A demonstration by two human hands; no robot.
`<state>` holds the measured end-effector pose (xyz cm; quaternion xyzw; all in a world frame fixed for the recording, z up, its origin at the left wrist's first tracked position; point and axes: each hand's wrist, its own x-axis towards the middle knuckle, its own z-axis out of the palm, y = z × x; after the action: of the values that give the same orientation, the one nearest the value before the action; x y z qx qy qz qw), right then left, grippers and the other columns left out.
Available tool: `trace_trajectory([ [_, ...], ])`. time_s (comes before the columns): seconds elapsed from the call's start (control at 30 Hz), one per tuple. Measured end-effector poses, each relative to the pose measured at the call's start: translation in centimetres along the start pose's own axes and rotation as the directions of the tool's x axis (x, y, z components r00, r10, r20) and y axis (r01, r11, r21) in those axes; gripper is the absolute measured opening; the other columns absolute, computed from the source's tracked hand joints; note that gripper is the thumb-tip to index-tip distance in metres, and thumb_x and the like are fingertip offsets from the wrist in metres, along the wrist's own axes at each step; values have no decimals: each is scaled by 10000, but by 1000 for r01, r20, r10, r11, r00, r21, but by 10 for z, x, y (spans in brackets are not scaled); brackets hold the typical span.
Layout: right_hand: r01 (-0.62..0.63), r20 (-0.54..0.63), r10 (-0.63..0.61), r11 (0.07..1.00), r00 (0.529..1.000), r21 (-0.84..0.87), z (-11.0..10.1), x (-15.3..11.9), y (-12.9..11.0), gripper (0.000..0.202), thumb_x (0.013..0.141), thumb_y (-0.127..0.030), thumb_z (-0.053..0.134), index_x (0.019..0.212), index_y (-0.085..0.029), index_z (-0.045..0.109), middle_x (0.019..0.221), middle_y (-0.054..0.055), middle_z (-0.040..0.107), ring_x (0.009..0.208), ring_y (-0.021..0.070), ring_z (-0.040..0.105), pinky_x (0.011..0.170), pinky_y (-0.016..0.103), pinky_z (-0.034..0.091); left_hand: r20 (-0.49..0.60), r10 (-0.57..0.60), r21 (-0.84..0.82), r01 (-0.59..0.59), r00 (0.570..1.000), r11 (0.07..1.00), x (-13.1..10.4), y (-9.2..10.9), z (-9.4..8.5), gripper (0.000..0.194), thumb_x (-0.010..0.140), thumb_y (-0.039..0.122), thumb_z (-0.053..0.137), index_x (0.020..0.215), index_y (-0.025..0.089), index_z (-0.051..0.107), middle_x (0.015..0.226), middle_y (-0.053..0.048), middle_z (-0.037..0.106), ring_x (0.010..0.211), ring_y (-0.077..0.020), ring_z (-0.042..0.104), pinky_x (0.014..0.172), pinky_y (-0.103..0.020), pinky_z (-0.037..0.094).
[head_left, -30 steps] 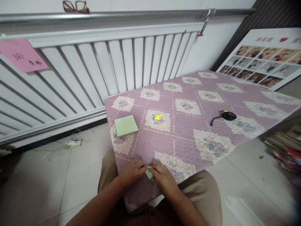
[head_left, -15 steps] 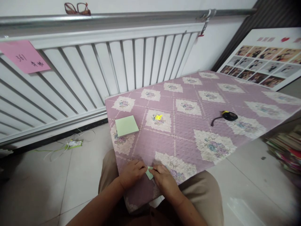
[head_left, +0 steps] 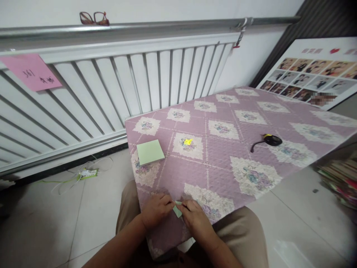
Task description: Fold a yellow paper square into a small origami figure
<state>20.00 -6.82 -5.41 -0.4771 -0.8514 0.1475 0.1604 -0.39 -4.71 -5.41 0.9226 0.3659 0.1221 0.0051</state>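
Observation:
A small piece of folded green paper (head_left: 177,210) lies between my hands at the near end of the table. My left hand (head_left: 157,209) pinches its upper left side, and my right hand (head_left: 193,216) pinches its right side, the fingertips almost meeting. Beyond my left hand, a square pad of pale green paper (head_left: 150,152) rests near the table's left edge. A small folded yellow paper piece (head_left: 188,142) sits to the right of the pad, on a white flower patch of the cloth.
The table has a purple flowered cloth (head_left: 192,169). A black and yellow object with a short cord (head_left: 272,140) lies on its right part. Behind stand a white radiator (head_left: 150,82) and a photo board (head_left: 320,70). Glasses (head_left: 95,18) rest on a pipe. Stacked papers (head_left: 340,178) are at right.
The whole view has shifted slightly, with things appearing a little lower. Both hands keep their pinch on the small green paper, with only slight finger movement.

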Motion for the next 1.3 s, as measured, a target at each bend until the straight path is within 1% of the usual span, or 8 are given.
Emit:
trace_trajectory([
  [0.23,2,-4,-2,999,1000,-47,-2,-2,-3,270,830,-110,569,1042,-256,651,923,47,625,855,216,544,760,330,450,2,14,-8,-14,1000,1000,1,-1,0,174,938,219,441,1016,215,597,888,-39,575,781,-167,510,643,-286,417],
  [0.37,-5,0,5,1000,1000,-29,-3,-2,-4,289,816,-95,574,1049,-252,646,935,46,625,863,215,544,766,328,450,9,11,-21,-11,1000,1000,1,-2,0,181,946,237,432,1031,220,591,895,-36,577,782,-164,511,652,-287,414],
  [0.63,2,-22,-4,998,1000,-63,3,-5,-2,309,837,-89,531,1079,-252,634,953,47,618,877,217,528,780,329,447,-17,-3,-32,3,1000,999,-1,-1,2,175,943,223,436,1034,220,585,905,-34,583,776,-166,514,656,-290,414],
  [0.8,16,-52,-21,996,998,-91,8,-7,-1,317,823,-91,557,1095,-237,626,975,53,618,881,217,524,792,327,445,-20,-26,-22,26,999,999,-2,0,1,176,938,241,450,1050,219,584,920,-32,591,796,-176,523,673,-299,435],
  [1.0,22,-197,-48,991,979,-132,17,-9,1,284,806,-109,605,1053,-244,637,933,34,622,854,197,530,778,299,441,-36,-125,-16,124,992,992,-6,2,1,182,911,212,494,1069,221,583,957,-34,606,824,-184,530,715,-319,457],
  [1.13,15,-200,-44,990,979,-143,16,-8,0,275,805,-119,610,1046,-249,639,929,32,625,846,197,539,776,299,447,-8,-211,34,211,977,977,-7,9,-1,173,901,220,515,1058,234,587,959,-24,607,828,-196,531,721,-337,465],
  [1.23,6,-207,-34,991,978,-130,16,-8,0,272,804,-113,605,1035,-250,644,917,34,625,833,193,540,765,297,449,-5,-225,77,225,974,971,-6,16,-4,188,915,217,490,1082,211,576,1032,-44,591,915,-213,528,778,-358,461],
  [1.3,4,-209,-29,993,977,-120,17,-8,0,283,793,-100,612,1032,-249,646,910,33,624,835,193,540,769,297,451,5,-198,81,197,980,977,-6,20,-5,219,929,222,466,1128,197,554,1052,-52,580,962,-212,516,825,-364,450],
])
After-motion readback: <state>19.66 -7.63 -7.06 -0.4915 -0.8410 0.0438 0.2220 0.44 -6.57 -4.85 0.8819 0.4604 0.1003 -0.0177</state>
